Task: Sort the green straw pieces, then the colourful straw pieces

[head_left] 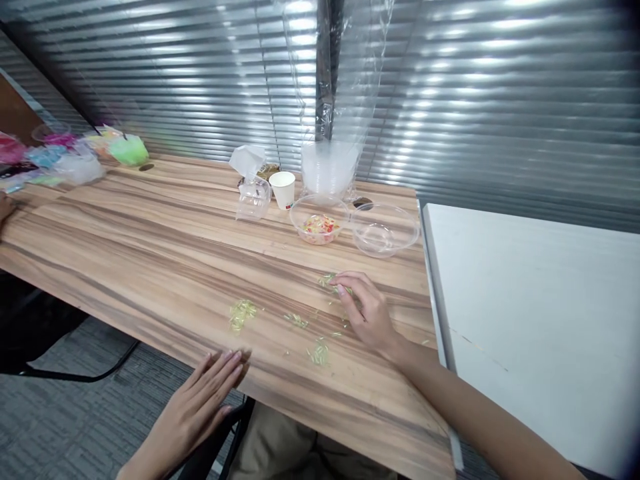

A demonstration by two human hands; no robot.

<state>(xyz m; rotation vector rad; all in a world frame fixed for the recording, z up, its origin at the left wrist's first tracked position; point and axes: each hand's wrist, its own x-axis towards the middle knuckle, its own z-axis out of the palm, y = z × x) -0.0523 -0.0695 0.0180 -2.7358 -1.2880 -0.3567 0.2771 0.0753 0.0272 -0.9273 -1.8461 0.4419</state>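
Observation:
My right hand [367, 310] reaches over the wooden table, thumb and index fingertips drawn together in a pinch at a small heap of green tube-like bits [327, 280]. Whatever lies between those fingertips is too small to make out. Flat along the table's front edge rests my left hand [205, 397], fingers stretched out and holding nothing. A yellow-green pile of bits [242, 314] lies just beyond it. Between the hands are a small cluster of green bits [297, 321] and a looser pale green group [319, 351], with stray pieces scattered around.
Behind the bits stand a clear bowl of red and yellow pieces [320, 227], another clear bowl [383, 233], a paper cup [283, 191], a clear plastic box [253, 199] and stacked bowls in plastic [330, 167]. Colourful bags [127, 150] and another person's hand [5, 207] are at left.

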